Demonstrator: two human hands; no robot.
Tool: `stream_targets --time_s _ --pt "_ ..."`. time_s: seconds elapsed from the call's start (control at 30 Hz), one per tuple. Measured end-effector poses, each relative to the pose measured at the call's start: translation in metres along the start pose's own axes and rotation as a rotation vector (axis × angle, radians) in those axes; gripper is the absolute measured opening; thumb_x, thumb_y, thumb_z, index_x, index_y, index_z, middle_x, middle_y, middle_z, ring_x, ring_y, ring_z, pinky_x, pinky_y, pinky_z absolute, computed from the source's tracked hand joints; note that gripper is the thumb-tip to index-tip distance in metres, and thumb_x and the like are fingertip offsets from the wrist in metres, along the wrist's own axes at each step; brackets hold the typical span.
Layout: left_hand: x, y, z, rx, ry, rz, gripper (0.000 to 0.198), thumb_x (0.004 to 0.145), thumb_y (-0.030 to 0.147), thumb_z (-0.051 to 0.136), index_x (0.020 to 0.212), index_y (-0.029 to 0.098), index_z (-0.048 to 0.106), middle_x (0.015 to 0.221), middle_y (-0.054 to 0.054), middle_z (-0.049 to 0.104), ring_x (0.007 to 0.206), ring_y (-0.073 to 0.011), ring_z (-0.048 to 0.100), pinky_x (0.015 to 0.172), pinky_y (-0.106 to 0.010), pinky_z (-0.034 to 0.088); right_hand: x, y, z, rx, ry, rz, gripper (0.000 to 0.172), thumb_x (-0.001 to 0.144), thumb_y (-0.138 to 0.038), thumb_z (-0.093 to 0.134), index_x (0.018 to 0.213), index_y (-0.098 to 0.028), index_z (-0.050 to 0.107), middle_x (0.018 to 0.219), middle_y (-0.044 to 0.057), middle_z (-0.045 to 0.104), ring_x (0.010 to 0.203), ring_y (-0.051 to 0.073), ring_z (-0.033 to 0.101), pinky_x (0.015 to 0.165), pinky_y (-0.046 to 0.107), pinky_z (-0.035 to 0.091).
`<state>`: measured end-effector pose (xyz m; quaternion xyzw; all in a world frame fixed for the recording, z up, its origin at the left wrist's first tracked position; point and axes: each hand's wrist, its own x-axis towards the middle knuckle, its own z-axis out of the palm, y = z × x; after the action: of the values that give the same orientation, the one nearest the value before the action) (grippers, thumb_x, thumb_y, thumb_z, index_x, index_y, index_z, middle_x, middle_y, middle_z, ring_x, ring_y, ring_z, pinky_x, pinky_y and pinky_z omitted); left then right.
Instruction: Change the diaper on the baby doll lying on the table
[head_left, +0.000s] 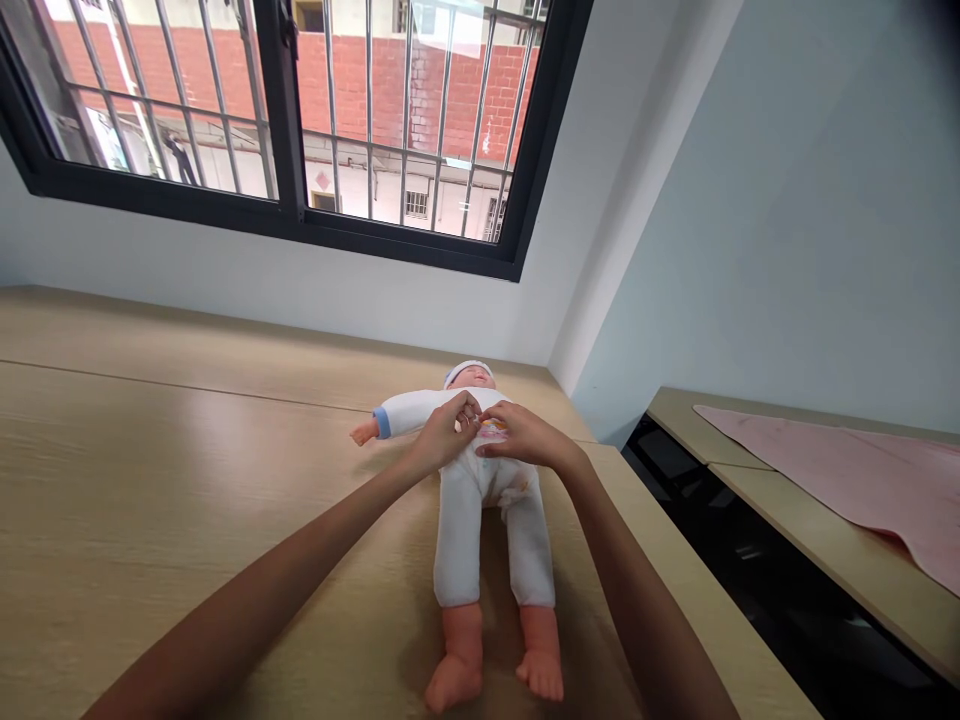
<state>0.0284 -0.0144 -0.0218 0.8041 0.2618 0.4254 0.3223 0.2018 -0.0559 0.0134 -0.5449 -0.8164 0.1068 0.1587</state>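
Fingers of your left hand [444, 432] and right hand [523, 436] pinched the chest fabric of the doll [491, 520] at twelve o'clock, where an uneven tug could have slid it across the surface [165, 500].

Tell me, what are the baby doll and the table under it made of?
The doll: its bare feet look like smooth peach plastic or vinyl, with a slight shine. Its white suit looks like soft cloth, wrinkled at the legs. The table: pale wood grain with a glossy reflection, probably laminate or varnished wood. I cannot tell which.
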Motion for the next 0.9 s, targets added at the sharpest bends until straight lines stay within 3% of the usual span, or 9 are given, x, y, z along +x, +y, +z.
stream_targets --time_s 0.13,0.27,0.47,0.6,0.77,0.9 --pt "-0.001 0.004 -0.003 0.066 -0.108 -0.038 0.012 0.081 0.029 0.057 0.087 0.02 0.051 0.083 0.001 0.057 0.073 -0.0127 0.053 0.065 -0.025 0.042 0.0 -0.001 -0.005 0.056 -0.048 0.016 0.033 0.078 -0.035 0.07 0.108 -0.022 0.065 0.11 0.006 0.062 0.105 0.026 0.056 0.086 0.035 0.045" --pt "-0.001 0.008 -0.006 0.119 -0.152 -0.039 0.014 0.079 0.029 0.059 0.087 0.021 0.05 0.083 0.001 0.058 0.073 -0.0135 0.052 0.067 -0.027 0.042 -0.007 0.002 -0.017 0.179 -0.067 0.064 0.042 0.076 -0.035 0.073 0.115 -0.024 0.063 0.121 0.006 0.06 0.112 0.026 0.055 0.092 0.036 0.045" --pt "-0.002 0.013 -0.01 0.139 -0.22 -0.012 0.012 0.082 0.029 0.055 0.092 0.023 0.053 0.106 -0.002 0.062 0.095 -0.0171 0.059 0.081 -0.03 0.047 -0.018 0.015 -0.033 0.233 -0.007 0.092 0.031 0.082 -0.031 0.068 0.112 -0.024 0.066 0.122 0.005 0.063 0.111 0.024 0.058 0.094 0.037 0.048" --pt "-0.002 0.011 -0.011 0.059 -0.27 -0.021 0.016 0.082 0.028 0.054 0.097 0.022 0.052 0.109 -0.003 0.062 0.101 -0.0184 0.059 0.086 -0.032 0.047 -0.015 0.019 -0.031 0.204 0.025 0.077 0.023 0.083 -0.024 0.064 0.105 -0.022 0.07 0.113 0.005 0.067 0.102 0.022 0.062 0.089 0.034 0.05" --pt "0.0 0.006 -0.014 0.02 -0.262 0.072 0.021 0.082 0.028 0.057 0.101 0.022 0.052 0.106 -0.004 0.061 0.099 -0.0169 0.058 0.087 -0.031 0.046 -0.008 0.016 -0.02 0.187 0.033 0.093 0.015 0.083 -0.023 0.062 0.095 -0.02 0.071 0.097 0.004 0.071 0.091 0.019 0.065 0.08 0.029 0.05" --pt "0.001 0.006 -0.016 0.01 -0.278 0.057 0.023 0.083 0.028 0.058 0.105 0.022 0.052 0.109 -0.005 0.062 0.102 -0.0175 0.059 0.089 -0.032 0.046 -0.009 0.014 -0.021 0.166 0.015 0.122 0.016 0.083 -0.024 0.062 0.097 -0.019 0.071 0.096 0.004 0.071 0.089 0.019 0.065 0.078 0.027 0.05"
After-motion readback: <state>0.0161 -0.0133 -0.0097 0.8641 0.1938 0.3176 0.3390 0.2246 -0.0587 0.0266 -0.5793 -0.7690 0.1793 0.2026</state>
